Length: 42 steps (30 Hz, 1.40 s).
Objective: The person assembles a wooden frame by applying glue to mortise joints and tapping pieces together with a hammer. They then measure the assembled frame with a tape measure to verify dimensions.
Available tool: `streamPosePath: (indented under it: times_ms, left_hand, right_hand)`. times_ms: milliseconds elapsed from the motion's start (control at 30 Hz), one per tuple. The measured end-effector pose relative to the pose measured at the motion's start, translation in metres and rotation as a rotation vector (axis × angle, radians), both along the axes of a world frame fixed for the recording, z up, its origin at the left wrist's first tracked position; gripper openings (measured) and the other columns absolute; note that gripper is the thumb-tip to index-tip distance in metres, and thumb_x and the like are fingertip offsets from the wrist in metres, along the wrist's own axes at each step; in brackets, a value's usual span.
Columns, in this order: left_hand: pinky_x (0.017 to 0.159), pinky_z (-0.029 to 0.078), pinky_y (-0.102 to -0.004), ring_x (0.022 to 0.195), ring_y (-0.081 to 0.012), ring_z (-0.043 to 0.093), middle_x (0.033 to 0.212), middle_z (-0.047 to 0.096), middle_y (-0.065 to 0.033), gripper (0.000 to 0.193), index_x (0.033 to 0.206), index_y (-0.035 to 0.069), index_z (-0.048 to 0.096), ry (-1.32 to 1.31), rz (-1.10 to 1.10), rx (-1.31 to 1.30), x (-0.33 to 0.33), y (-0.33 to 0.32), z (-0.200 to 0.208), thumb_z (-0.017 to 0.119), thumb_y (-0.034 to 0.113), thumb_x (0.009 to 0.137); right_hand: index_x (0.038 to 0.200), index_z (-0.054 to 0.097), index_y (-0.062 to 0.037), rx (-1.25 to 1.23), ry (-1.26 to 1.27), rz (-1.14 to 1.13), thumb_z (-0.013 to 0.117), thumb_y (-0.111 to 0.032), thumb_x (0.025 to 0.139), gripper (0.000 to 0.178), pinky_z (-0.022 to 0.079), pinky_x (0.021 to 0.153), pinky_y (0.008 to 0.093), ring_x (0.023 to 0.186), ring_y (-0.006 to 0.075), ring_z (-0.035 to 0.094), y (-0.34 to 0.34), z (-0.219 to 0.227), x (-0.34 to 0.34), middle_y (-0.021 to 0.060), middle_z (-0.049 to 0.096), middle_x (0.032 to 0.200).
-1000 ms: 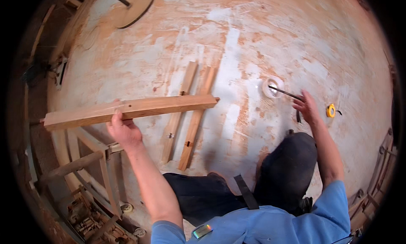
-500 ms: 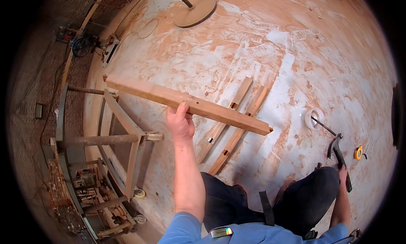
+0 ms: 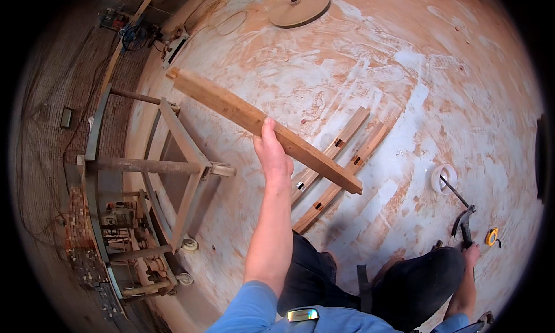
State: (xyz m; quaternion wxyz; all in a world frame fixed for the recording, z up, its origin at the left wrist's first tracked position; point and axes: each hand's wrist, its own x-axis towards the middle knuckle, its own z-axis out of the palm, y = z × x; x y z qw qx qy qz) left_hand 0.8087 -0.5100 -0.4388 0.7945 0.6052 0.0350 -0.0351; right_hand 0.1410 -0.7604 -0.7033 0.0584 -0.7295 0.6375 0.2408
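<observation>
My left hand (image 3: 273, 151) is wrapped round the middle of a long wooden beam (image 3: 222, 105), which has a narrowed tenon at its ends. The beam is held up in the air on a slant, its far end to the left and its near end over two wooden rails. Those rails, one nearer (image 3: 317, 206) and one farther (image 3: 353, 124), lie side by side on the floor with dark mortise slots in them. Beside my right knee, my right hand (image 3: 473, 253) is closed on the handle of a dark claw hammer (image 3: 466, 232), its head pointing away from me.
A white bowl (image 3: 452, 172) with a thin dark rod in it stands beyond the hammer. A yellow tape measure (image 3: 492, 236) lies to the right. At left is a wheeled wooden frame cart (image 3: 191, 203). A round stand base (image 3: 300, 9) sits far ahead on the dusty floor.
The beam has turned in my left hand's hold, its left end higher and its slant steeper. My left hand has shifted right. My right hand stays on the hammer; the whole view has shifted somewhat.
</observation>
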Motion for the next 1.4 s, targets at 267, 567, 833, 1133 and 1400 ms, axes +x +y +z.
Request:
streamPosePath:
  times_ms: [267,567,833,1133,1400]
  left_hand:
    - [0.078,0.045,-0.0275,0.087,-0.0107,0.055,0.093,0.059,0.0004,0.025,0.104,0.005,0.057,0.097,-0.186,-0.040,0.015,0.016,-0.022,0.068,0.024,0.090]
    - [0.080,0.051,-0.0365,0.086,-0.0182,0.059,0.090,0.061,-0.0075,0.029,0.108,0.003,0.053,-0.011,-0.179,-0.041,0.019,0.009,-0.010,0.068,0.016,0.087]
    - [0.087,0.051,-0.0350,0.096,-0.0212,0.060,0.104,0.060,-0.0094,0.032,0.122,0.003,0.049,-0.022,-0.305,-0.185,0.012,0.008,0.030,0.057,0.014,0.093]
    - [0.073,0.055,-0.0406,0.078,-0.0235,0.063,0.096,0.059,-0.0134,0.045,0.119,-0.005,0.045,-0.386,-0.316,-0.128,0.002,0.010,0.023,0.065,0.021,0.088]
    - [0.062,0.049,-0.0358,0.065,-0.0193,0.055,0.076,0.052,-0.0078,0.047,0.119,-0.002,0.042,-0.392,-0.249,-0.271,0.007,-0.004,0.004,0.063,0.026,0.089]
  right_hand:
    - [0.102,0.053,-0.0004,0.110,-0.262,-0.005,0.069,-0.023,0.074,0.040,0.048,0.077,0.0484,0.086,0.0415,0.060,-0.001,-0.016,-0.032,0.0241,0.061,0.090]
    - [0.102,0.058,0.0014,0.208,-0.450,-0.362,0.071,-0.026,0.078,0.039,0.047,0.081,0.0374,0.085,0.0253,0.059,0.075,0.032,-0.017,0.0162,0.063,0.090]
    - [0.105,0.058,0.0014,0.250,-0.511,-0.420,0.070,-0.025,0.079,0.039,0.047,0.082,0.0365,0.087,0.0231,0.058,0.114,0.031,0.001,0.0151,0.064,0.093]
    - [0.108,0.058,0.0015,0.346,-0.534,-0.398,0.069,-0.025,0.080,0.040,0.047,0.083,0.0356,0.089,0.0206,0.057,0.091,0.071,0.009,0.0140,0.064,0.096]
    - [0.110,0.058,0.0015,0.433,-0.569,-0.367,0.069,-0.024,0.081,0.040,0.047,0.085,0.0348,0.092,0.0185,0.057,0.076,0.088,0.010,0.0129,0.065,0.099]
